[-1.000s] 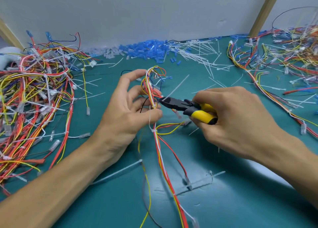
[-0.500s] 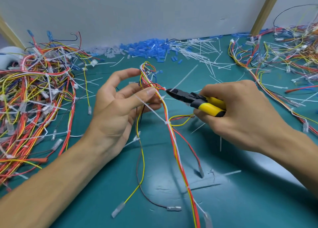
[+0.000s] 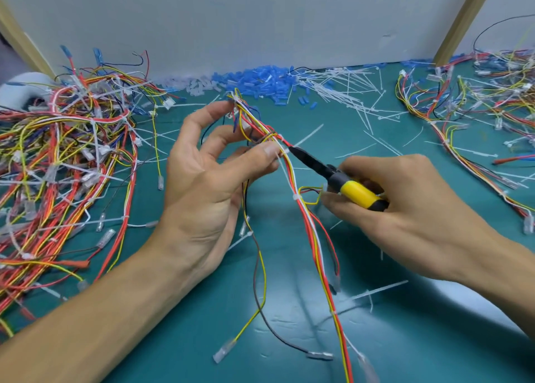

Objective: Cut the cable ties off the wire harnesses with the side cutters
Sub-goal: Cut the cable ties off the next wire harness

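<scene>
My left hand [image 3: 208, 180] holds a wire harness [image 3: 309, 226] of red, yellow and white wires up over the green mat, thumb pressing the bundle beside a white cable tie [image 3: 285, 151]. My right hand [image 3: 411, 206] grips the yellow-and-black handles of the side cutters [image 3: 333, 175]. Their black tip touches the bundle right at that tie. A second white tie [image 3: 296, 197] sits lower on the same bundle. The harness trails down toward the near edge, with loose yellow and brown leads beside it.
A big tangle of tied harnesses [image 3: 58, 174] fills the left. More harnesses [image 3: 477, 116] lie at the right. Cut white ties [image 3: 347, 93] and blue connector sleeves [image 3: 260, 78] are strewn along the back wall. Green mat [image 3: 289, 339] is bare in front.
The harness has been shifted in my left hand, so a different stretch of it lies under my thumb. The cutter tip has moved in against the tie beside my thumb.
</scene>
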Demonstrator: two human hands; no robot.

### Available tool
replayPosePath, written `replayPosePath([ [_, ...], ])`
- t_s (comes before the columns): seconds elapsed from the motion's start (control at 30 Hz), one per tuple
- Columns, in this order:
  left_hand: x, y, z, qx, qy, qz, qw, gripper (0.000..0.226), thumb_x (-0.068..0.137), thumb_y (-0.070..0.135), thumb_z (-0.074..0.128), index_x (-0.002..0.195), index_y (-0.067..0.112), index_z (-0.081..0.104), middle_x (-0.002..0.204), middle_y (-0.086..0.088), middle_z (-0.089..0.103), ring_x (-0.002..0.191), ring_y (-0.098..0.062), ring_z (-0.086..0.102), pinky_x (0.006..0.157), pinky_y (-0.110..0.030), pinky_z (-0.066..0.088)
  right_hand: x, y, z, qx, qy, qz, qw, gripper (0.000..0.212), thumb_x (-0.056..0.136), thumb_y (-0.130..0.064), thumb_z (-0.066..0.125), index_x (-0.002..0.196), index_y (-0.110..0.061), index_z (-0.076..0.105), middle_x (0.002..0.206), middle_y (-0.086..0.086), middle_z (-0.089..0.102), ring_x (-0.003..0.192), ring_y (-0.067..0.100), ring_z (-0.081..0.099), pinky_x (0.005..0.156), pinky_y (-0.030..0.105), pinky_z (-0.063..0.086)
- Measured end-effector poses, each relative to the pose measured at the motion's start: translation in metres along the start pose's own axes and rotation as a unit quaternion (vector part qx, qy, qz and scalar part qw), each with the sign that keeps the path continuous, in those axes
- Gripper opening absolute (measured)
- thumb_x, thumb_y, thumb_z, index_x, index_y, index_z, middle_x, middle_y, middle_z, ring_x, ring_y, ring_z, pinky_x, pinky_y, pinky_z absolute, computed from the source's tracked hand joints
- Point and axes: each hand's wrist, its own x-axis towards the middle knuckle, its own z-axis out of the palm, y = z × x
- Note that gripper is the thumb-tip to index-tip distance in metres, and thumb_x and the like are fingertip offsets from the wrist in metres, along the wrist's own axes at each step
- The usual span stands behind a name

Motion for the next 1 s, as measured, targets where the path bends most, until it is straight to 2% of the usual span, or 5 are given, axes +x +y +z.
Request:
replayPosePath([
  [0.17, -0.003, 0.0, 0.003, 0.02, 0.008, 0.036, 0.999, 0.07, 0.073, -0.01, 0.078, 0.133, 0.007, 0.047, 0.096, -0.003, 0.067, 0.083, -0.023, 0.07, 0.074, -0.028, 0.057, -0.004, -0.008, 0.0, 0.087, -0.082, 0.014, 0.993, 0.041, 0.092, -0.046, 0.062, 0.076, -0.009, 0.054, 0.062, 0.016, 0.046, 0.062, 0.037, 0.042, 0.058, 0.055, 0.046],
  [0.37, -0.003, -0.001, 0.001, 0.032, -0.005, 0.031, 0.999, 0.069, 0.073, -0.008, 0.075, 0.134, 0.005, 0.047, 0.095, -0.001, 0.068, 0.08, -0.019, 0.069, 0.075, -0.026, 0.056, -0.003, -0.008, -0.004, 0.153, -0.12, 0.041, 0.98, 0.044, 0.091, -0.041, 0.065, 0.072, -0.007, 0.046, 0.054, 0.015, 0.044, 0.049, 0.02, 0.038, 0.049, 0.042, 0.036],
  [0.53, -0.001, -0.001, -0.003, 0.056, -0.032, 0.004, 0.998, 0.07, 0.073, -0.004, 0.075, 0.138, 0.003, 0.049, 0.096, 0.005, 0.07, 0.08, -0.012, 0.068, 0.069, -0.023, 0.053, -0.002, -0.005, -0.001, 0.125, -0.108, 0.037, 0.986, 0.04, 0.1, -0.029, 0.073, 0.076, -0.004, 0.052, 0.062, 0.018, 0.042, 0.059, 0.035, 0.038, 0.058, 0.056, 0.041],
  [0.73, 0.004, -0.004, -0.008, 0.077, -0.023, -0.006, 0.997, 0.067, 0.07, 0.003, 0.08, 0.132, 0.002, 0.056, 0.097, 0.005, 0.073, 0.079, -0.009, 0.066, 0.068, -0.025, 0.046, -0.002, -0.005, 0.004, 0.062, -0.068, -0.013, 0.996, 0.036, 0.095, -0.041, 0.066, 0.077, -0.013, 0.055, 0.062, 0.011, 0.04, 0.057, 0.022, 0.032, 0.05, 0.028, 0.03],
  [1.0, 0.002, -0.011, -0.008, 0.121, -0.027, 0.064, 0.99, 0.056, 0.068, 0.005, 0.084, 0.115, 0.013, 0.055, 0.089, 0.008, 0.073, 0.078, -0.011, 0.062, 0.078, -0.022, 0.053, -0.003, -0.009, 0.004, 0.054, -0.063, -0.018, 0.996, 0.028, 0.089, -0.036, 0.061, 0.078, -0.011, 0.053, 0.066, 0.01, 0.039, 0.058, 0.015, 0.027, 0.051, 0.032, 0.03],
])
